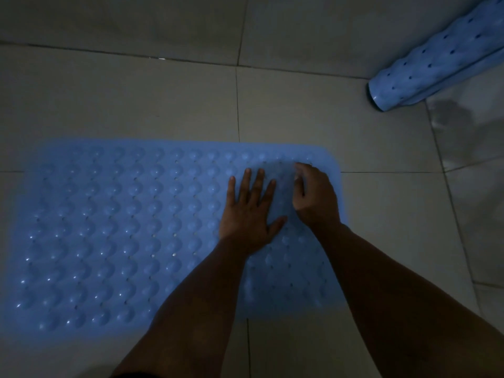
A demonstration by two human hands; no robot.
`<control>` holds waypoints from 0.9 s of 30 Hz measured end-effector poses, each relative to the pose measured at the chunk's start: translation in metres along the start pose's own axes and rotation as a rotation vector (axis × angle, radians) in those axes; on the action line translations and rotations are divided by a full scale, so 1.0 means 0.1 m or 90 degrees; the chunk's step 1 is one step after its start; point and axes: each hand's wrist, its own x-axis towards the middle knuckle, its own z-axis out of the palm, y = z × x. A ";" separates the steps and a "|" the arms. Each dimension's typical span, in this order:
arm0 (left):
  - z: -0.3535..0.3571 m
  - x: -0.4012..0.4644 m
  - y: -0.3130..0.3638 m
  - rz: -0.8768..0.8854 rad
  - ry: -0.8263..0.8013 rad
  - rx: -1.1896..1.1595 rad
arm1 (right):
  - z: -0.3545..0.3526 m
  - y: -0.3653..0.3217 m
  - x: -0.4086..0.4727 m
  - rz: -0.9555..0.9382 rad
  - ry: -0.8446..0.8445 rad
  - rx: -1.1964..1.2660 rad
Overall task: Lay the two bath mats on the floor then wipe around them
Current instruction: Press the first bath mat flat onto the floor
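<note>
Your left hand (249, 214) lies flat on the blue mat (109, 227), fingers straight and spread, palm pressing the bumpy surface near the mat's far right corner. Just beside it, your right hand (316, 197) rests on the same corner with its fingers curled under, knuckles up; whether it pinches the mat or merely bears down on it cannot be told in the dim light. Both forearms reach in from the lower right, crossing the mat's near edge. The mat spreads flat on the tiled floor (381, 241), running well off to the left of your hands, its rows of raised bumps and small holes catching faint glints. Its right edge lies just past your right wrist. Well apart, at the upper right, the second mat (436, 61) is a roll, lying tilted on the floor, with its open end toward the flat mat and its far end out of frame.
</note>
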 end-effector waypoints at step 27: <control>-0.65 -0.69 -1.16 -0.199 0.105 -0.112 | 1.00 -1.35 -0.57 -0.063 -0.159 -0.216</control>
